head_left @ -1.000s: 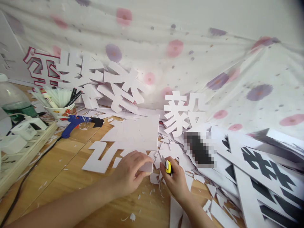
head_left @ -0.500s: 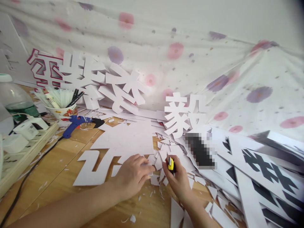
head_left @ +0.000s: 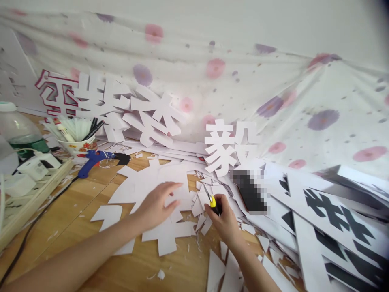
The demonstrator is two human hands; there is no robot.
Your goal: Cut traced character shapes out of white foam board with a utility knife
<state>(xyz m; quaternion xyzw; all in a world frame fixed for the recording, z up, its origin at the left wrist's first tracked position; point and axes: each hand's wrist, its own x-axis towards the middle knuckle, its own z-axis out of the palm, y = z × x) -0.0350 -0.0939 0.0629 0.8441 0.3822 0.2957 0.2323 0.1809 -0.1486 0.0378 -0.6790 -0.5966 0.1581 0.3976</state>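
My left hand (head_left: 158, 206) is over a large white cut-out shape (head_left: 166, 239), thumb and fingers apart, with nothing in it. Whether its fingertips touch the sheet I cannot tell. To its right, my right hand (head_left: 226, 223) is closed around a yellow and black utility knife (head_left: 213, 202). The blade points up and away, above a heap of white scraps (head_left: 199, 202). Part of the cut-out lies hidden under my left hand and forearm. A smaller white piece (head_left: 106, 215) lies on the wooden table left of that arm.
A blue glue gun (head_left: 91, 162) and a paper tub (head_left: 79, 147) of glue sticks and markers stand at left, beside a power strip (head_left: 45, 190). White cut-out characters (head_left: 220, 148) lean against the flowered sheet. Cut boards (head_left: 310, 243) are stacked at right.
My left hand has lifted and moved up and left, uncovering more of the cut-out. The knife in my right hand has tipped so its blade points farther up and left. The view has shifted slightly.
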